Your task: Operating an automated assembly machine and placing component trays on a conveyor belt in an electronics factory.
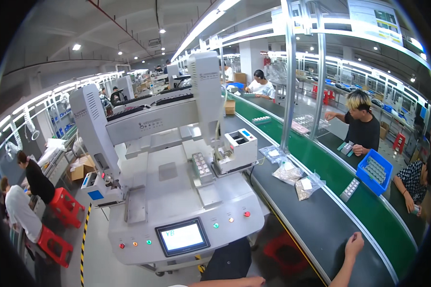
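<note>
My right hand [354, 243] rests on the near edge of the dark conveyor belt [316, 220], fingers curled, with nothing visible in it. My left hand [255, 281] lies low at the bottom edge of the picture, over a dark lap or apron, and is mostly cut off. A white gantry machine [177, 191] stands in front of me on the left. It has a lit touch screen [182, 237] and coloured buttons on its front. A narrow tray of small parts [202, 167] sits on its bed.
Clear plastic bags of parts [297, 178] and a small grey parts tray [350, 189] lie on the dark belt. Beyond it runs a green belt [368, 210] with a blue bin [374, 171]. People work across the line and at far left. A red stool [282, 248] stands below.
</note>
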Demonstrator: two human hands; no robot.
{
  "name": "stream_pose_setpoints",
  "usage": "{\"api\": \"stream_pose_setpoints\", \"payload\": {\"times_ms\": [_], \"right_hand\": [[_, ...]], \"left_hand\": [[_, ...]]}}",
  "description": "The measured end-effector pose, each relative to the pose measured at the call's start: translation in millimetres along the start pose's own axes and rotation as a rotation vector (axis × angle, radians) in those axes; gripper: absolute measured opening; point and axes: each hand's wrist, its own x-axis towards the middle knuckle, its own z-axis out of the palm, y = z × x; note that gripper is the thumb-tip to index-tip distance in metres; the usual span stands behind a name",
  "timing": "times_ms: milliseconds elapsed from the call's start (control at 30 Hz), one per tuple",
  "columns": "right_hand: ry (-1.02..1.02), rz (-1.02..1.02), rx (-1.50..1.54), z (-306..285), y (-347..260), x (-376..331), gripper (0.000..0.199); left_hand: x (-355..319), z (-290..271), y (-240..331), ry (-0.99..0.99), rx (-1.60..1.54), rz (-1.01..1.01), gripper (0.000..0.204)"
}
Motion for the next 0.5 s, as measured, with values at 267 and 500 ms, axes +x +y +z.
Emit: {"api": "stream_pose_setpoints", "payload": {"times_ms": [267, 500], "right_hand": [[-0.115, -0.032, 0.138, 11, 45, -7, 0.006], [-0.16, 0.006, 0.152, 16, 44, -6, 0.007]], "left_hand": [[-4, 5, -6, 0.053, 0.026, -0.097, 0.029], [10, 26, 5, 0.024, 0.061, -0.093, 0.029]]}}
